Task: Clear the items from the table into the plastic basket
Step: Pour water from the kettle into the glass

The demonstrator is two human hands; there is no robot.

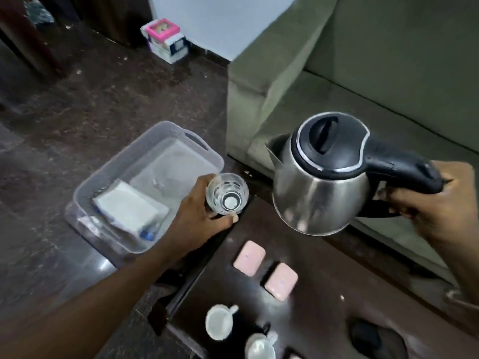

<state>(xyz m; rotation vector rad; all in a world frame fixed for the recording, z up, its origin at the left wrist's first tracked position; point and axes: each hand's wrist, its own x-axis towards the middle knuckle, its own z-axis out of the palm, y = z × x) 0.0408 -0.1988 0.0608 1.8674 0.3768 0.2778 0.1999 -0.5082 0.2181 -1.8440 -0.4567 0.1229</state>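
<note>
My left hand (199,216) grips a clear drinking glass (227,194) over the table's far left edge, right beside the plastic basket (88,187) on the floor. In my right hand (427,203) is the black handle of a steel electric kettle (321,182), held in the air above the dark table (324,268). White paper and small packets (129,206) lie inside the basket. Two pink packets (249,257), (281,283) and two white cups (219,321), (260,345) stand on the table.
A green sofa (363,73) stands behind and right of the table. A black round base (368,338) sits at the table's near right. A pink-topped box (164,40) rests on the dark floor by the wall.
</note>
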